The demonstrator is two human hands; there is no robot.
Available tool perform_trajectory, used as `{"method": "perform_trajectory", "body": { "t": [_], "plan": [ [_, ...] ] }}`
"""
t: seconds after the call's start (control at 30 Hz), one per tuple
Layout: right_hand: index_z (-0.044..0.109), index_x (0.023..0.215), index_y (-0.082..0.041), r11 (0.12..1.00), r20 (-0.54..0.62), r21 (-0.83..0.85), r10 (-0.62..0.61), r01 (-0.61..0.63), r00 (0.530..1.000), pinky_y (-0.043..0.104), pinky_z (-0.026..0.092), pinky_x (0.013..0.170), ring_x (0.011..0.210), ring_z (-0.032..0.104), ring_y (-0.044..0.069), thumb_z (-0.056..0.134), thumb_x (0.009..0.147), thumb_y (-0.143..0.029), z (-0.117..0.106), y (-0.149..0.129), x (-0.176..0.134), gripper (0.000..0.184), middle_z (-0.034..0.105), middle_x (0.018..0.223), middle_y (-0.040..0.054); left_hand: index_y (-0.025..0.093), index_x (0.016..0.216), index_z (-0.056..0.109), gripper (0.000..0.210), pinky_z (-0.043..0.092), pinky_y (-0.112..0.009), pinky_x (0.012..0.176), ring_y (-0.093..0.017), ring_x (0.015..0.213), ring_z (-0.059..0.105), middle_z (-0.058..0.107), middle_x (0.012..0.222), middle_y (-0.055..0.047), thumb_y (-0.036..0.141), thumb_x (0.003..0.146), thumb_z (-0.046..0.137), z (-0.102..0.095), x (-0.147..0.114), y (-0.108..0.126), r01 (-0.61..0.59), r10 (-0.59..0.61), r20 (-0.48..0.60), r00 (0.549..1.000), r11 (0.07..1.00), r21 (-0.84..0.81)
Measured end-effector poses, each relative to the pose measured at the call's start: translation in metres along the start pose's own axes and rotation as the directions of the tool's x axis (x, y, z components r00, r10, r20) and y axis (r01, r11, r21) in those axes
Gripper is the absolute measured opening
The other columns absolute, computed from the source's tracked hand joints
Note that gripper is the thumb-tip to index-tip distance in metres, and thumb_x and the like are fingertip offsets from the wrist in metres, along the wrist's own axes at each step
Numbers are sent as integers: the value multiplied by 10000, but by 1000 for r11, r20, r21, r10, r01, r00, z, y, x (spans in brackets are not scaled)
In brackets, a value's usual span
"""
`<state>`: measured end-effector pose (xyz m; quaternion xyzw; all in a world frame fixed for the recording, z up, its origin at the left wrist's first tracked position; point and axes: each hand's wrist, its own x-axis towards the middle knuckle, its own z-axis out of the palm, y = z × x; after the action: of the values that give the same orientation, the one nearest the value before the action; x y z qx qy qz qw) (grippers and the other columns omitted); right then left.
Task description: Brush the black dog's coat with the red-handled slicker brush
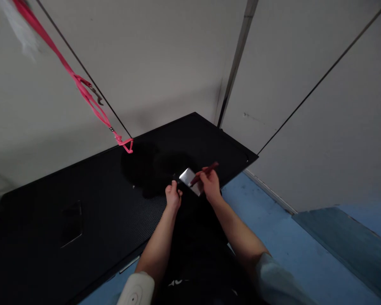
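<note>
Near the far right corner of the black panel [82, 203], the fingertips of the right hand [211, 184] pinch a slim dark-red tool [206, 171], its tip laid against a small shiny metal piece [190, 180]; the left hand [173, 197] is closed around the near-left end of that piece, where something dark sticks out, though the fingers themselves are too small to read finely. What the tool is, a pen or a small driver, cannot be told. Judging from the pose, the work is fine work on the metal piece, and it would go best with the left hand holding the piece steady and low to the panel while the right keeps the tool in a short grip close to its tip, pressing lightly so that it does not skid off the glossy face. Both forearms reach out over the person's dark clothing, with pale sleeves at the elbows. The panel is large, flat and matt, with a fine mesh texture and a recessed rectangle toward its left end; it lies tilted against a corner of pale grey walls [165, 63] with dark seams. A pink strap [92, 99] with metal hooks runs from the upper left down to the panel's far edge. Blue flooring [273, 228] shows to the right.
</note>
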<state>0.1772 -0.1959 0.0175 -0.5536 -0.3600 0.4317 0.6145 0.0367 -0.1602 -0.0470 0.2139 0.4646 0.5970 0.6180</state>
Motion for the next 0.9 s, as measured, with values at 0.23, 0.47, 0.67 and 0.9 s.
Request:
{"method": "perform_trajectory", "body": {
  "t": [0.23,0.47,0.67,0.9],
  "plan": [
    [436,934,-220,980,-16,-15,-197,197,980,314,477,746,769,583,152,475,810,-301,1,-7,-3,153,592,847,24,195,587,330,456,222,-144,301,-17,296,304,305,413,114,487,656,673,-5,-5,7,33,-39,67,997,996,84],
    [422,910,-213,955,-345,-57,-291,290,892,298,460,778,819,561,140,472,809,-293,3,-13,-1,139,566,881,29,200,532,325,506,201,-144,271,-34,249,310,303,332,106,546,607,687,-36,-17,20,94,-108,46,993,964,248],
    [426,943,-202,992,63,57,-117,113,991,300,483,718,721,577,141,505,786,-279,21,-17,-27,192,600,796,19,198,469,333,537,186,-158,248,-40,222,295,311,298,85,589,573,685,-58,-36,32,67,-86,58,995,959,274],
    [430,925,-212,992,155,77,-107,96,982,300,485,670,693,579,140,503,790,-301,27,-25,-47,177,597,781,8,193,514,399,463,200,-159,263,-45,232,318,333,306,87,534,584,703,-75,-60,43,66,-78,40,996,967,248]
  ]
}}
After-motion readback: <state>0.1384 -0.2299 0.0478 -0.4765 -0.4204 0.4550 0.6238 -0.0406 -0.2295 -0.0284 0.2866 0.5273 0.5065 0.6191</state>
